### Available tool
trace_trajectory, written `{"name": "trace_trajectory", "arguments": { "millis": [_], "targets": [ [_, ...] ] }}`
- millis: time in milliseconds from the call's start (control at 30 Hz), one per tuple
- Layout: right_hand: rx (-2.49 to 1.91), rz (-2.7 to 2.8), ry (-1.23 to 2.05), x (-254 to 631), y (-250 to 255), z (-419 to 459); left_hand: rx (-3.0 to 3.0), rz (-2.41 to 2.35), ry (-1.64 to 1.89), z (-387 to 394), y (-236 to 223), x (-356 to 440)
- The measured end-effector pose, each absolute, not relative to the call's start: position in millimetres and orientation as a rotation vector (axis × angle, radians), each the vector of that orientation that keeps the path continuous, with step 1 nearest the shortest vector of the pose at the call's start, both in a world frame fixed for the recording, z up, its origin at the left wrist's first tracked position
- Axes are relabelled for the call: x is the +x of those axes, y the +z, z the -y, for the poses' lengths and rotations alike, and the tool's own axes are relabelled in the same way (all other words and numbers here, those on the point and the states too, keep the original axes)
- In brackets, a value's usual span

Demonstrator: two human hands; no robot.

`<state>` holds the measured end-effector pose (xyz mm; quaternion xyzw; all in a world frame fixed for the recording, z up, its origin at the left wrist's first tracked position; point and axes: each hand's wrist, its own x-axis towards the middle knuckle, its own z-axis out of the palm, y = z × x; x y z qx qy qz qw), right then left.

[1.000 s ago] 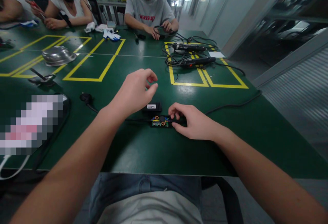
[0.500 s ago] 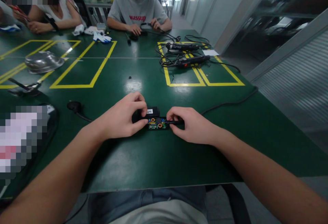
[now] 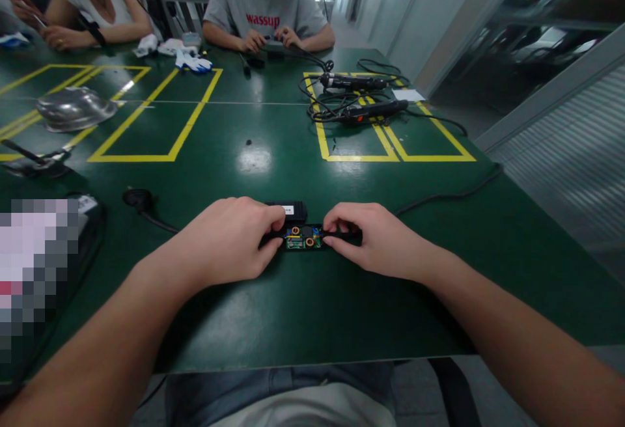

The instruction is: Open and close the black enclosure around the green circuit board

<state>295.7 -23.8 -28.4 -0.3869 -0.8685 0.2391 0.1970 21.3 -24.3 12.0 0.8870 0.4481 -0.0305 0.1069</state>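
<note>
We enter one green table (image 3: 293, 323), running off at left, and one blurred-out object (image 3: 39, 251), cut off by that edge. We list the right hand (image 3: 381, 238), thumb and fingers pinched on a black cable (image 3: 434, 199), and the left hand (image 3: 229, 238), whose fingertips hide their contact, so we cannot tell whether they are clamped. We close with one circuit board (image 3: 303, 238) on the table between both hands, and, just behind, a black labelled piece (image 3: 299, 212), partly covered by left-hand fingers.

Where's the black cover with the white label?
Head view, just left of centre: the black cover lies on the table just beyond the circuit board, partly hidden by the left hand.
</note>
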Motion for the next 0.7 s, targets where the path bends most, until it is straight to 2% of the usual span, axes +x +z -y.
{"name": "trace_trajectory", "arguments": {
  "millis": [700],
  "targets": [
    [-1.035,2.412,0.766,300.1,-23.0,21.8,2.421,-1.273,-0.071,18.1,12.0,12.9]
  ]
}}
